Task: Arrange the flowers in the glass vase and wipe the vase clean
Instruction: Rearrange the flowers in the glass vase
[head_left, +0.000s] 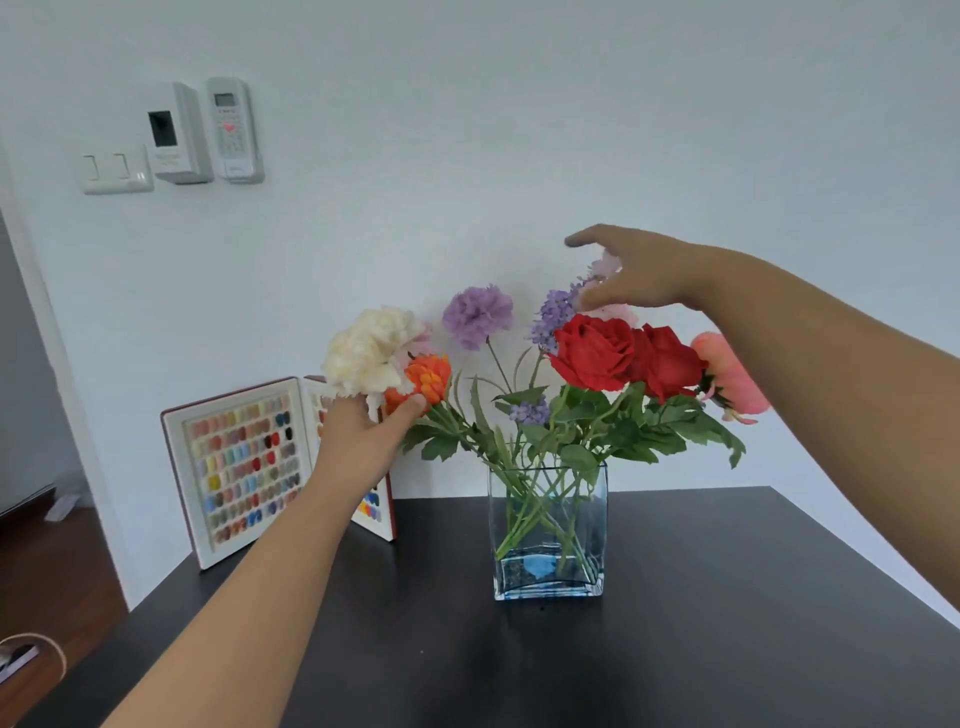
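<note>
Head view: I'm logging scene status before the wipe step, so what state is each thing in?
Glass vase: upright on the black table, flower stems inside.
Flowers: standing in the vase, spread out.
Left hand: fingers around the orange flower.
Right hand: open above the lavender sprig.
Colour sample book: open, standing on the table.

The vase (548, 530) is clear, smooth glass with a glossy blue-tinged base, standing on a dark matt desk (675, 649) that takes only a soft sheen. The flowers (592, 353) look like cloth, their petals dull and faintly fuzzy, while the far-left wall remote (232, 130) and switch (117, 169) are smooth pale plastic.
</note>
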